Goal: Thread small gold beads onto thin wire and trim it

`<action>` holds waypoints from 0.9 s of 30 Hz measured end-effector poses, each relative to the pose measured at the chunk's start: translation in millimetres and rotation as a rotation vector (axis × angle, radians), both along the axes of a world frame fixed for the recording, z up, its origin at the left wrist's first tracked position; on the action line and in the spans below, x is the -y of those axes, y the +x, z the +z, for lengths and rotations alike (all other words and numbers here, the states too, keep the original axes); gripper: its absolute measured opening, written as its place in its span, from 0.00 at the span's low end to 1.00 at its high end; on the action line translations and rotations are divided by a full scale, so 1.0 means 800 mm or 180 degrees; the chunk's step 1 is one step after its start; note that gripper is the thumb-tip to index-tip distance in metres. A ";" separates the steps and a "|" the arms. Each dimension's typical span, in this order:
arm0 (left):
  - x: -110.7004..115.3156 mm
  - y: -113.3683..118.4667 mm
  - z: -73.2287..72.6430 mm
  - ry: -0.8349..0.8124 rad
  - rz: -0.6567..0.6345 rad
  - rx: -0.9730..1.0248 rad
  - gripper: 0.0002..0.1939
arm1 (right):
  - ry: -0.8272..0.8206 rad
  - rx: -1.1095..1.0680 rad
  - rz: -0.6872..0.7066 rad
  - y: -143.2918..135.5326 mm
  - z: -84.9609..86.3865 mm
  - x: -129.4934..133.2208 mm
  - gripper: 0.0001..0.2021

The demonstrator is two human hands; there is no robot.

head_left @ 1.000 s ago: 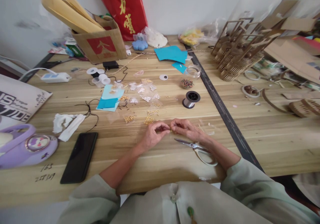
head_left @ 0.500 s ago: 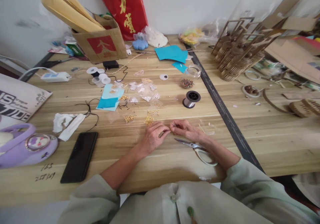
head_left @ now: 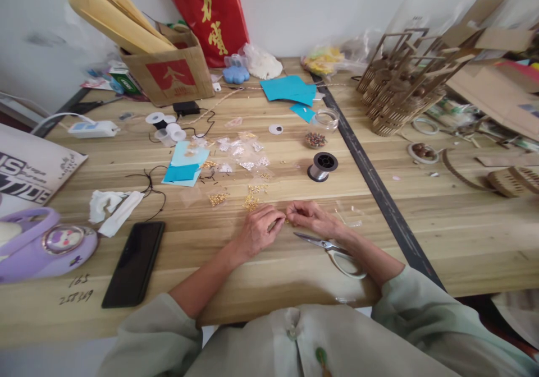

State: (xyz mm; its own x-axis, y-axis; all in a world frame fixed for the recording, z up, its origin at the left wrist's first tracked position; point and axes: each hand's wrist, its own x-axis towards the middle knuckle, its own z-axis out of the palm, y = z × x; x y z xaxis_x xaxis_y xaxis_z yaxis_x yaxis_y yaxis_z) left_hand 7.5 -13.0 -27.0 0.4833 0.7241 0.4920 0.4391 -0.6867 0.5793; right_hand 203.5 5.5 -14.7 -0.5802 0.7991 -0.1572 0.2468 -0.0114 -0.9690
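Above the wooden table, my left hand and my right hand almost meet at the fingertips. Each has thumb and forefinger pinched together. A tiny golden speck shows between them at the right fingertips; what either hand pinches is too small to name. Scissors with pale handles lie just under my right wrist. Beyond my left hand is a loose pile of small gold beads, and another heap of gold pieces lies to its left. A spool of clear thread stands beyond my right hand.
A black phone and a purple bag-like item lie at left. Blue paper, small plastic packets, a dish of mixed beads and a glass jar sit farther back. Bamboo baskets stand at right.
Almost nothing differs. Both hands keep their pinch in nearly the same place, with only slight finger movement.
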 end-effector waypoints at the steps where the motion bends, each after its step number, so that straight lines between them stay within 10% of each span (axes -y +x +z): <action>1: 0.000 0.000 0.000 -0.0011 0.0003 0.0003 0.06 | -0.0011 -0.0007 -0.0003 0.000 0.000 0.000 0.13; 27: -0.002 -0.002 0.008 -0.0625 0.0159 0.0164 0.06 | 0.0125 0.0008 -0.0449 0.011 -0.001 -0.011 0.13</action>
